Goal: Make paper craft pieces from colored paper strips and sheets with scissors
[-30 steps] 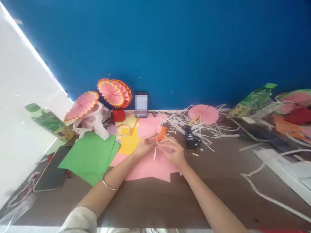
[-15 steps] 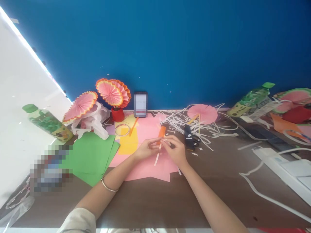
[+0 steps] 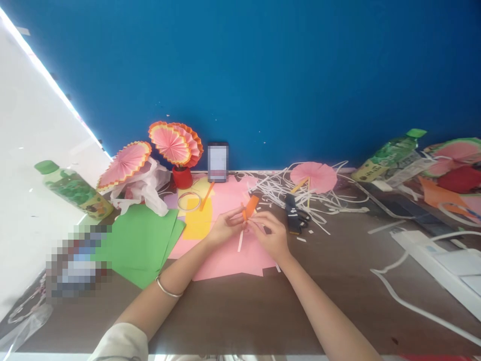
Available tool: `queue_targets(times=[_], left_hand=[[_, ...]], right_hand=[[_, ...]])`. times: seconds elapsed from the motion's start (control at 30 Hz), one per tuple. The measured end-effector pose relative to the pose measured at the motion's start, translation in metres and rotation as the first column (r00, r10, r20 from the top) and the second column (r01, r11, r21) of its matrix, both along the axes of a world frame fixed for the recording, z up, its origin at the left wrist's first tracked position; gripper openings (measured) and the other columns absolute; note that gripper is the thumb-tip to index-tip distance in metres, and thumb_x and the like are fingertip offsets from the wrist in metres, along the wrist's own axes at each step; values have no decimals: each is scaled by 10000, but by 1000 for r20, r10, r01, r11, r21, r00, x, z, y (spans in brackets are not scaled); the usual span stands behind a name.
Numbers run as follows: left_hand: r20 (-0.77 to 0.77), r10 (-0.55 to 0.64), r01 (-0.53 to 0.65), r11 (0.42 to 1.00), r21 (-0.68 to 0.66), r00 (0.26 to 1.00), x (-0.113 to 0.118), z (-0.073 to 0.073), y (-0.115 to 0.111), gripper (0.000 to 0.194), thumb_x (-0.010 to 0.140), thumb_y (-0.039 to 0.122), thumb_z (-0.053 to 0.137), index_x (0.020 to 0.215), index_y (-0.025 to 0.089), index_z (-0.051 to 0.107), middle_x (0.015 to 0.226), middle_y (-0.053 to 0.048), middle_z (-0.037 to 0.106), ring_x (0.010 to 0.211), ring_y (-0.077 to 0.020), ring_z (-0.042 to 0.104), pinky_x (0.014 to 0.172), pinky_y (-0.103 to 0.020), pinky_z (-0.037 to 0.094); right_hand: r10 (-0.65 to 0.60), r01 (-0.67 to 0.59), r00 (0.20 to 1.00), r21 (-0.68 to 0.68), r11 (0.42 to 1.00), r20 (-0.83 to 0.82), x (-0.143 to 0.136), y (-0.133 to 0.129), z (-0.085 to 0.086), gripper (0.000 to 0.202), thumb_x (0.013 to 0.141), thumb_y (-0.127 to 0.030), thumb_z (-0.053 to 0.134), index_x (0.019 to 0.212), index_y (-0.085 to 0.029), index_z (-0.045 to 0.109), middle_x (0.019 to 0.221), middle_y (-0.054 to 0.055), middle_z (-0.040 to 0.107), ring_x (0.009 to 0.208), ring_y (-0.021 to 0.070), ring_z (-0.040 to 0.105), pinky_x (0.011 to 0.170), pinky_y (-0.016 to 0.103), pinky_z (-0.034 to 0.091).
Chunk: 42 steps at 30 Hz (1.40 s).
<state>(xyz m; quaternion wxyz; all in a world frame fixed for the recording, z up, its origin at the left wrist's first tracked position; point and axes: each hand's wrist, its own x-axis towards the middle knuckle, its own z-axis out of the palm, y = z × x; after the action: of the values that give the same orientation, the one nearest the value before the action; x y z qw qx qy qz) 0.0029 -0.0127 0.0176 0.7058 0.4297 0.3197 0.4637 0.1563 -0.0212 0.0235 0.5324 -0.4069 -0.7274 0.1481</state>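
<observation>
Between my two hands is a small orange paper strip [image 3: 251, 204], tilted up to the right, with a thin white strip [image 3: 240, 241] hanging below the fingers. My left hand [image 3: 226, 226] pinches the orange strip from the left side. From the right, my right hand [image 3: 271, 231] has thumb and fingertips closed at the strip's lower end, where the white strip meets it. The fingertips hide that spot. Both hands are just above pink paper sheets [image 3: 229, 265]. A yellow sheet [image 3: 197, 223] and a tape roll [image 3: 189, 201] lie left of them.
Green sheets [image 3: 141, 240] lie to the left. Pleated paper flowers [image 3: 171, 143], a red pot [image 3: 182, 177] and a phone [image 3: 218, 161] stand behind. Right of my hands are black-handled scissors [image 3: 292, 213], tangled white strips [image 3: 276, 188] and a power strip [image 3: 439, 265].
The orange strip has tilted to the right, and my left fingertips have moved up along it. The white strip's hanging end has shifted slightly to the left and upward.
</observation>
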Motion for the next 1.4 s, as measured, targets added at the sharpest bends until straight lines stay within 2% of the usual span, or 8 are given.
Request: queue_targets(times=[0.2,0.33,0.5,0.67,0.93,1.1,1.27,1.4], left_hand=[[-97,115,-108,992,68,989,-1,-3,1,652,632,213,723,1239,207,485,1243,-111,525,1086,-291,531,914,-443,445],[-58,122,-118,990,74,991,0,-3,1,668,607,176,733,1228,234,493,1318,-90,450,1116,-304,504,897,-454,461],[24,105,-106,994,35,994,0,-6,3,774,603,148,733,1296,229,399,1246,-104,523,1160,-299,460,901,-469,451],[42,11,-13,999,46,999,-1,-6,2,792,630,147,715,1327,233,347,1233,-109,533,1176,-298,443,901,-453,453],[-4,-174,173,973,152,985,2,-7,-5,755,626,139,708,1297,284,393,1383,-83,357,1213,-328,388,845,-384,492],[27,-237,230,962,146,971,1,-7,-4,763,622,153,716,1295,307,390,1415,-98,291,1127,-306,486,793,-355,501],[4,-211,210,973,91,977,0,-4,-3,819,630,209,730,1339,238,320,1190,-148,557,988,-246,590,849,-362,448],[32,-121,119,990,76,992,2,0,-3,700,667,270,705,1287,185,390,998,-121,663,969,-232,602,911,-403,402]], right_hand=[[27,-27,999,37,999,23,-2,-2,-1,80,749,-195,610,775,-241,670,754,27,620,709,164,592,660,317,498],[28,-31,999,62,998,44,-2,-2,1,87,750,-188,611,782,-240,673,747,28,624,700,161,586,656,319,497],[29,-35,997,78,996,70,-3,-3,0,84,747,-195,613,781,-239,676,722,24,623,675,156,579,643,318,491],[3,-4,999,30,1000,39,-1,-2,0,71,747,-213,609,768,-240,671,743,29,629,708,171,595,662,326,493],[-78,75,997,-81,994,-26,4,5,-2,107,760,-294,591,704,-213,632,746,40,620,736,183,603,702,330,491],[-87,88,996,-75,993,15,3,5,-7,93,762,-290,590,732,-218,640,769,39,615,732,180,600,700,327,494],[-64,65,998,-67,996,22,2,5,-8,82,761,-280,593,738,-216,638,760,39,611,725,176,599,695,324,493],[-54,55,998,-74,996,21,2,6,-9,88,765,-278,584,722,-216,630,753,37,616,732,178,602,687,318,490]])
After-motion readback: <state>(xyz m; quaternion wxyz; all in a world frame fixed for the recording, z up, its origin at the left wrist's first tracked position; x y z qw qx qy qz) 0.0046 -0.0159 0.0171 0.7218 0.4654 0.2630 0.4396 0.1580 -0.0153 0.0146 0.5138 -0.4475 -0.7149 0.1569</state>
